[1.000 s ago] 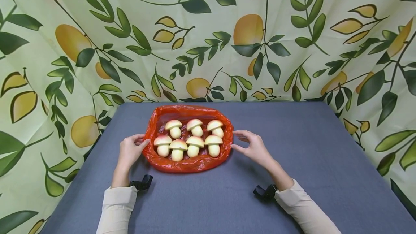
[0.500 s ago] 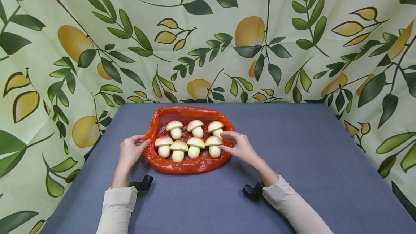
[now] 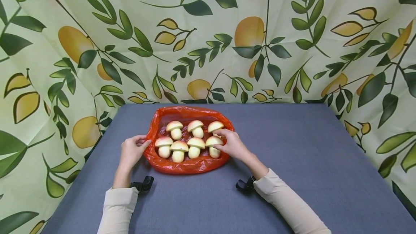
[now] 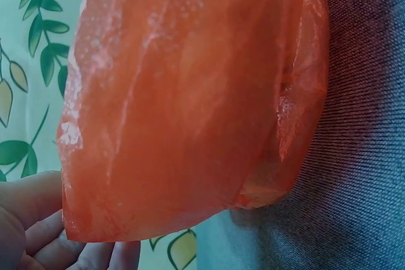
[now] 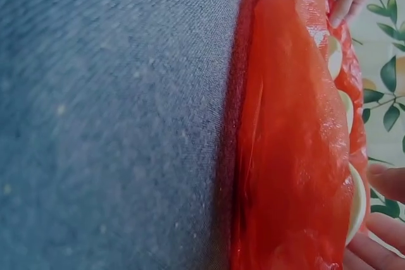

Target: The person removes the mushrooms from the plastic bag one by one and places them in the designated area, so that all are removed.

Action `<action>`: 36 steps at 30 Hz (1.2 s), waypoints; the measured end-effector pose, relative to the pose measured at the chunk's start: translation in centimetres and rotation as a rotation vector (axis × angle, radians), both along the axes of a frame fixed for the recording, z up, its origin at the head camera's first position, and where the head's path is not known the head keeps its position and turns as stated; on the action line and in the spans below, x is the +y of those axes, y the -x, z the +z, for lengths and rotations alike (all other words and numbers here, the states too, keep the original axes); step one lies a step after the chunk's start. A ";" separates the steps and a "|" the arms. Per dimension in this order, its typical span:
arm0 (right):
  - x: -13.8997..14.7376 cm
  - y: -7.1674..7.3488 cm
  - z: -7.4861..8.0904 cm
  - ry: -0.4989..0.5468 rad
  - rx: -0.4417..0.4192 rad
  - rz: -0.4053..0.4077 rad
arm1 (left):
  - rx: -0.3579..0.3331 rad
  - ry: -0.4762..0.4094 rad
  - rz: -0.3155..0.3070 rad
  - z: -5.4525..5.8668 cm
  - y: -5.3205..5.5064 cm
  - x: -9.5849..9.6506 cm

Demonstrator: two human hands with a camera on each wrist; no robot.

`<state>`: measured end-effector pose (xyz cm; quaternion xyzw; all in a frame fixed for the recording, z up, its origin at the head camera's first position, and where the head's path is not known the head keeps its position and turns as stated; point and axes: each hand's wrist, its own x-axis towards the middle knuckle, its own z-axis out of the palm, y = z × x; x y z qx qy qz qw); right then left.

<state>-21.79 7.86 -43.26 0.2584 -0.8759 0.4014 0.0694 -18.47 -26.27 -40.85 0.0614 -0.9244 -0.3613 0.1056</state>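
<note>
A red plastic bag [image 3: 182, 168], its mouth spread wide, lies on the table. Inside are several cream mushrooms with pink-tinged caps, arranged in two rows. My left hand [image 3: 131, 151] pinches the bag's left rim, thumb on the inner side; in the left wrist view its fingers [image 4: 57, 241] show past the bag's edge. Over the right rim reaches my right hand [image 3: 234, 145], thumb and fingers spread around the front-right mushroom [image 3: 212, 141]. The right wrist view has the thumb [image 5: 387, 181] and fingers apart on either side of that pale cap [image 5: 357, 203].
The table has a grey-blue cloth [image 3: 201, 205]. Behind and beside it hangs a cream curtain [image 3: 214, 21] printed with leaves and orange fruit. Each wrist wears a black camera mount, the right one [image 3: 244, 185] hanging low over the cloth.
My right hand has moved left from outside the bag's right rim, over it, to the front-right mushroom. My left hand stays at the left rim, and the bag keeps its place.
</note>
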 end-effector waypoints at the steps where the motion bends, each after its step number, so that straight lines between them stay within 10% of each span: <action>1: -0.1 0.0 0.0 -0.014 0.005 -0.004 | -0.001 -0.001 0.001 0.0 0.0 0.0; 36: -1.1 0.0 0.0 -0.101 -0.050 -0.013 | -0.033 -0.043 0.020 0.0 0.0 -0.2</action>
